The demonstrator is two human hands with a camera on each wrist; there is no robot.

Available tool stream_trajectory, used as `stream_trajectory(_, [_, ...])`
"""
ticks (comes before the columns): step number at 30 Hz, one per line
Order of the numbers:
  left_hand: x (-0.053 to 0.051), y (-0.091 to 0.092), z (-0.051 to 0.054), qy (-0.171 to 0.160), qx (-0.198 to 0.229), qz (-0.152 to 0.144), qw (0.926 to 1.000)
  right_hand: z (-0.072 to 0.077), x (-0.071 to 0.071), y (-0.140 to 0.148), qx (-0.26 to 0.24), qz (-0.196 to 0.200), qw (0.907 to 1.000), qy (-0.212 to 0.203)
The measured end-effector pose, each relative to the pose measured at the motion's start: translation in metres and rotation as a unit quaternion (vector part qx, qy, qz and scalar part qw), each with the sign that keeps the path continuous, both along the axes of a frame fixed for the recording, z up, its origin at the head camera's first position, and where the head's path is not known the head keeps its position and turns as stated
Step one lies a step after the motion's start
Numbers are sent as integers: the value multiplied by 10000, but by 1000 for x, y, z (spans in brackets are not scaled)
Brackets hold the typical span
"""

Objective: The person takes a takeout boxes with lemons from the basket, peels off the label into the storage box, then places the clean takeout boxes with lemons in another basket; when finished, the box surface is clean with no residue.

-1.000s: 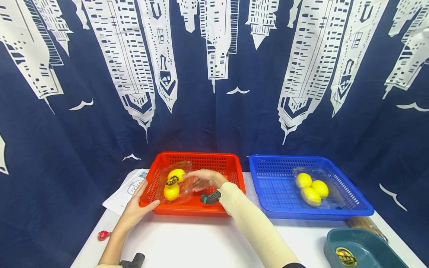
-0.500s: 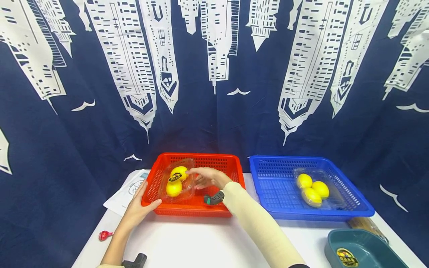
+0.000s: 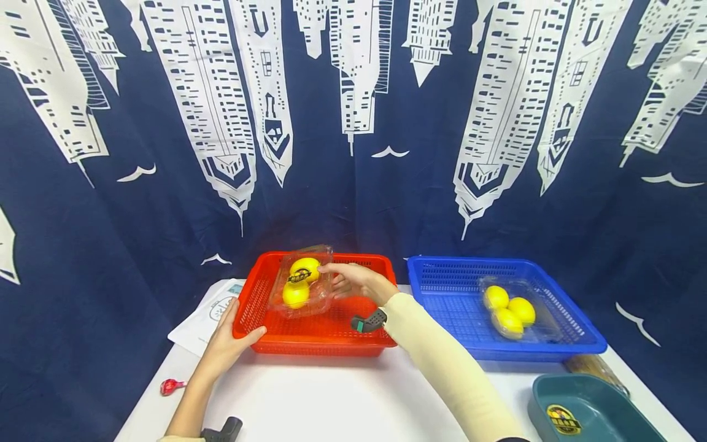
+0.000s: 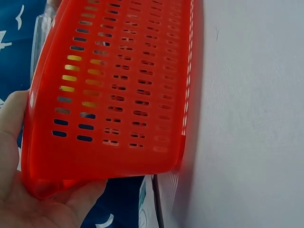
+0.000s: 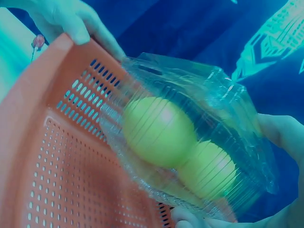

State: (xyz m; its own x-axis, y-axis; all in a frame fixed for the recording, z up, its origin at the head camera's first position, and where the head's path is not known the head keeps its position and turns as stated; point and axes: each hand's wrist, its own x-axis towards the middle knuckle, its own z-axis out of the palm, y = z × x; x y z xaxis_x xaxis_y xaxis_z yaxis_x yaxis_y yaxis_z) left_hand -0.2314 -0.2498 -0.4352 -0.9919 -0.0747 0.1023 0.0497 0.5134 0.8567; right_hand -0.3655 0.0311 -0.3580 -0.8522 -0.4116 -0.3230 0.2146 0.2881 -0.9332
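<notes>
My right hand [image 3: 359, 282] grips the right side of a clear plastic clamshell box [image 3: 320, 293], which is tilted above the red basket [image 3: 326, 345]. Inside the box are yellow lemon-like fruits [image 3: 296, 295], with a dark round label [image 3: 300, 275] on the lid. The right wrist view shows thumb and fingers on opposite sides of the box [image 5: 223, 95], whose base hangs over the basket's inside. At the basket's front left corner, my left hand [image 3: 223, 337] holds the rim. Seen from the left wrist, that hand [image 4: 42, 209] wraps around the corner.
To the right stands a blue basket [image 3: 442, 350] with another clear box of yellow fruits [image 3: 508, 310]. A teal bin [image 3: 585, 393] sits at front right, near a brown packet [image 3: 593, 366]. A red lollipop [image 3: 170, 386] and a printed white sheet [image 3: 193, 331] lie on the left.
My right hand has raised the clamshell box and moved it up and to the right, from inside the red basket to above its rim. The left hand stays at the corner.
</notes>
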Motion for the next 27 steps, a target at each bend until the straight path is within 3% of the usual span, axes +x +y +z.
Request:
stream_trajectory(10, [1,0,1,7,-116,-81,9999,21,20,29,-178,43,9997,176])
stream_trajectory(17, [0,0,1,32,-80,-250,9996,30,45,53,-266,310,9986,326])
stream_trajectory(22, [2,-1,2,-5,-48,-274,9996,35,64,68,-560,736,9950,387])
stream_trajectory(27, [4,-2,2,-29,-30,-299,9995,35,81,80,-611,757,9943,426])
